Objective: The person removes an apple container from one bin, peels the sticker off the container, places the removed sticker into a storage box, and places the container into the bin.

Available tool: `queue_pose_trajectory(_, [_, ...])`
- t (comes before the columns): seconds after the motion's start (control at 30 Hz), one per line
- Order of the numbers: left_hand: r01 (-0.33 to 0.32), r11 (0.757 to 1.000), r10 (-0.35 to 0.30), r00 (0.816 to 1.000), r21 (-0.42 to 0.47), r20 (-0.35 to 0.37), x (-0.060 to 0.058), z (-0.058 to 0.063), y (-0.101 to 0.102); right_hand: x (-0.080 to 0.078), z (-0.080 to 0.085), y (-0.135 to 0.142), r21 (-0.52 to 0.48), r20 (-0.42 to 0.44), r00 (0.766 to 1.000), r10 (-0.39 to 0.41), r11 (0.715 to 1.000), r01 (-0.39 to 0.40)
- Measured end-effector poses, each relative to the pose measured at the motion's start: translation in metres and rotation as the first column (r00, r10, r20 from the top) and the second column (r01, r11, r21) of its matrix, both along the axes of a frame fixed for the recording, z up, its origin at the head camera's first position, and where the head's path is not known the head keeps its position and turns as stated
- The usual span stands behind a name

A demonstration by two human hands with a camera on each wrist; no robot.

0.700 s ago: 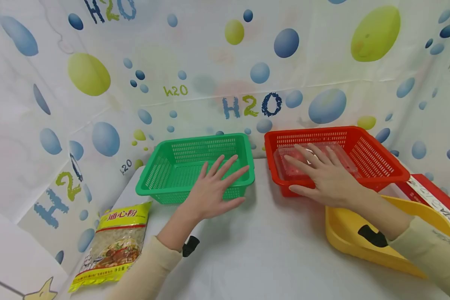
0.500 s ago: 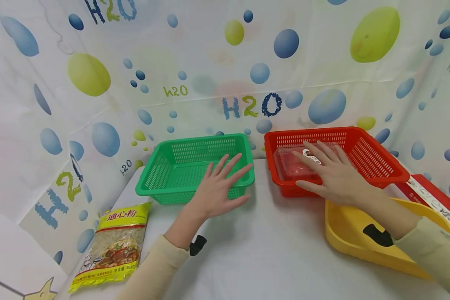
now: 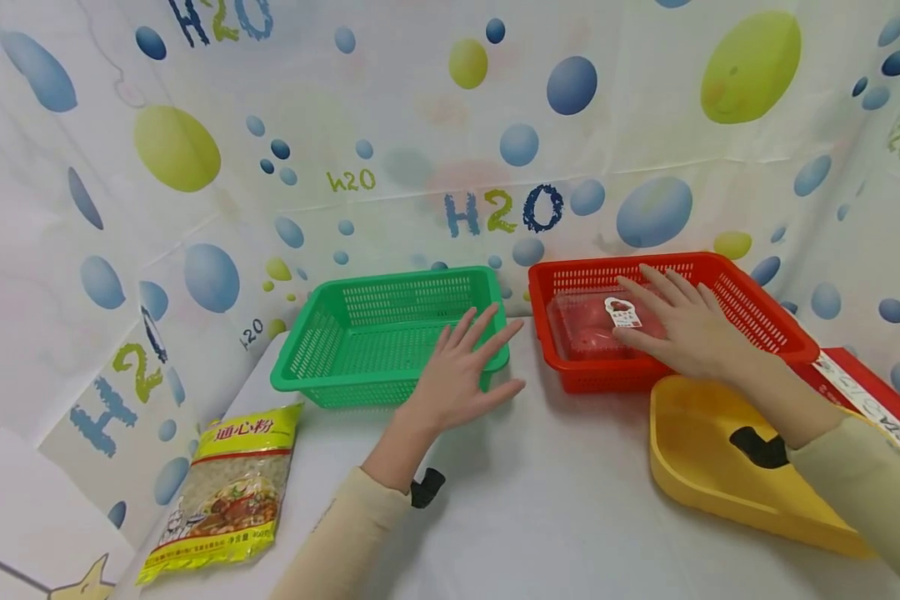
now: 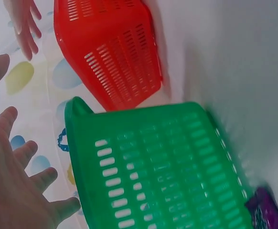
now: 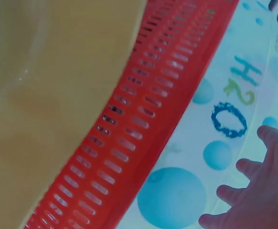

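Note:
In the head view my left hand (image 3: 457, 375) is held in the air with fingers spread, overlapping the right front corner of the green basket (image 3: 330, 383). The right hand (image 3: 686, 329), likewise spread, hovers over the red basket (image 3: 600, 379) and holds nothing. Inside that basket lies a clear plastic box (image 3: 588, 321) with round red things and a white label; my right fingers partly cover it. The left wrist view shows the left hand (image 4: 15, 186) beside the green basket's rim. In the right wrist view the right hand (image 5: 263, 181) stands apart from the red basket wall.
A yellow bag of pasta (image 3: 232, 483) lies at the left. A yellow tub (image 3: 690, 467) stands under the right forearm, with a red-and-white pasta box (image 3: 862, 387) beyond it. Patterned curtain (image 3: 412, 108) closes the back. A purple packet (image 4: 265, 210) shows at the left wrist view's corner.
Both hands have drifted to the right, still spread. The label on the clear box has come into view from behind my right hand. The baskets have stayed in place.

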State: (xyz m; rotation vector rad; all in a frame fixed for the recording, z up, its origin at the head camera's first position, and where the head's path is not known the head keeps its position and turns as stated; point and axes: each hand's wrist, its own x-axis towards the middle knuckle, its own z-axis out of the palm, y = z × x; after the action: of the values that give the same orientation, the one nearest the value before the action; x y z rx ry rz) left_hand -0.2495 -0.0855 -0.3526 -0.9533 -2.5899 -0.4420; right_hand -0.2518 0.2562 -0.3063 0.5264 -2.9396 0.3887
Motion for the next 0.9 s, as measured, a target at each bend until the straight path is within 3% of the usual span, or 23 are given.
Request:
queue_pose_trajectory(0.3, [0.016,0.995,-0.018,1.000,0.096,0.020,-0.005,-0.001,0.023,-0.015,0.008,0.005,-0.063,0.097,0.994,-0.054,0.996,0.060])
queue_pose_trajectory(0.43, [0.004,0.993,-0.012,0.998,0.117,0.068,-0.006,-0.004,0.031,-0.023,0.010,0.007,-0.095,0.139,0.988,-0.073,0.992,0.087])
queue_pose_trajectory(0.73, [0.000,0.984,-0.021,0.993,0.178,0.114,-0.007,-0.008,0.047,-0.042,0.012,0.017,-0.179,0.194,0.979,-0.067,0.979,0.102])
queue_pose_trajectory(0.9, [-0.008,0.978,-0.024,0.988,0.210,0.150,-0.005,-0.009,0.058,-0.048,0.017,0.024,-0.245,0.267,0.962,-0.051,0.962,0.119])
